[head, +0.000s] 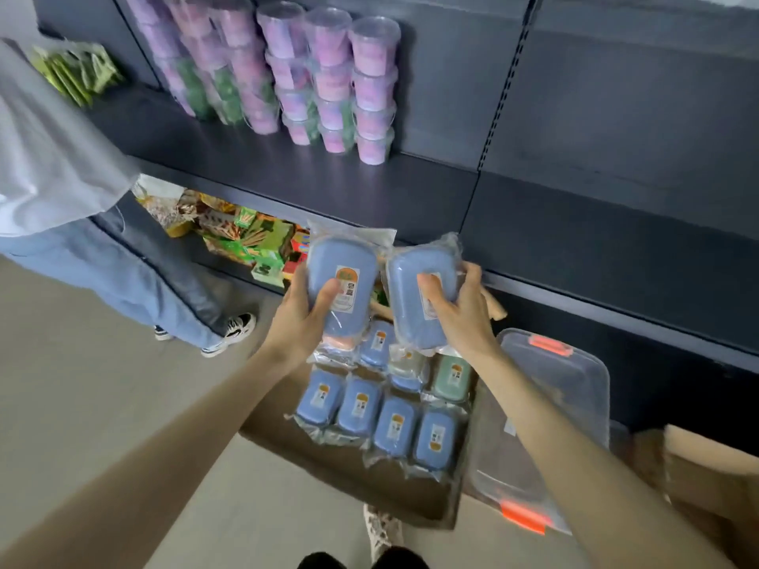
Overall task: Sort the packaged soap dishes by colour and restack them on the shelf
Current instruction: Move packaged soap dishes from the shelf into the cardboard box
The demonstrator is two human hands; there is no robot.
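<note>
The left hand (306, 318) is clamped on a blue oblong soap dish sealed in a clear plastic sleeve (343, 277), thumb across its label; a peach-coloured packaged dish (337, 342) seems to be held beneath it, though the grip there is hard to read; the right hand (460, 310) is closed around a second blue packaged soap dish (419, 293), thumb on top and fingers wrapped behind. Both packs hang in the air just before the front lip of the dark metal shelf (410, 190), above an open brown cardboard box (427, 507) on the floor; the box holds more blue packaged dishes (394, 425) in rows and one green packaged dish (451, 375) near its far right corner.

The step in hand looks like lifting two matching blues up to the shelf; to do it well, I would keep each pack flat, set them side by side on the bare board, and square their slippery sleeves so later layers sit level; the peach one, if truly held, should go to its own spot.

Open room is wide to the right of the stacked clear tubs of pink and purple filling (332, 76); the shelf lip sits close to the knuckles, so the packs must rise clear of it; a clear plastic bin with orange latches (550, 404) lies beside the box, and another person's leg (135, 277) stands to the left, well apart.
</note>
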